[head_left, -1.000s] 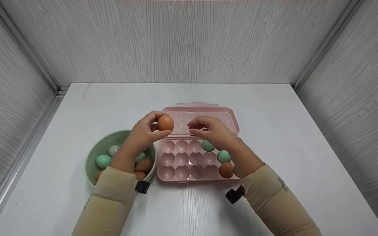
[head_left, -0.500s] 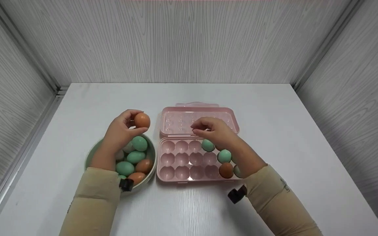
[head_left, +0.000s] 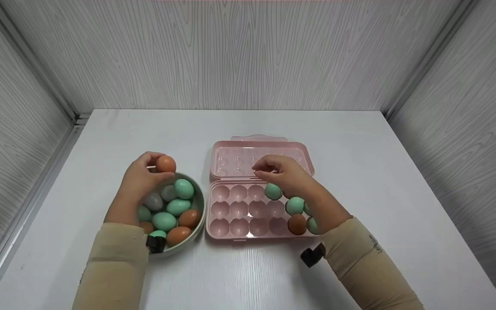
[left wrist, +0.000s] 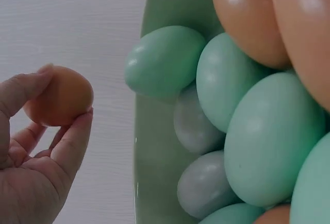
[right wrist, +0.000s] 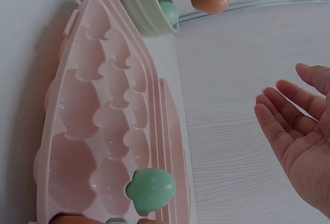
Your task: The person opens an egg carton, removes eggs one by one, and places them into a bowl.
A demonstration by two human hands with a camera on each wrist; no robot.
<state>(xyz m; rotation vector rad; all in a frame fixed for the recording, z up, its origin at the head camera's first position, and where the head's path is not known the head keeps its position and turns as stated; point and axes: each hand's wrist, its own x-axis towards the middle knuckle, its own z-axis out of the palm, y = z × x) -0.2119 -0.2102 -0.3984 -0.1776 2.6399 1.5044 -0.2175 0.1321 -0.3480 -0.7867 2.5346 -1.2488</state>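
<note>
My left hand point(head_left: 139, 177) pinches a brown egg point(head_left: 165, 164) between thumb and fingers, above the far rim of a green bowl point(head_left: 201, 215). That bowl holds several green, grey and brown eggs; the left wrist view shows a large green egg point(left wrist: 273, 139) among them. Over the right part of an opened pink egg carton point(head_left: 230, 236) hovers my right hand point(head_left: 289, 174), its fingers loosely bent and holding nothing. Green eggs point(head_left: 295, 206) and a brown egg point(head_left: 297, 224) sit in the carton's right-hand cups; my right forearm hides some of that end.
The carton's pink lid point(head_left: 239, 148) lies folded back behind it. The bowl stands close to the carton's left side. A white table point(head_left: 360, 163) carries everything, with grey wood-grain panels point(head_left: 239, 56) at the back and sides.
My left hand has carried the brown egg leftward from above the carton's lid to over the bowl. My right hand has barely moved, shifting slightly to the right.
</note>
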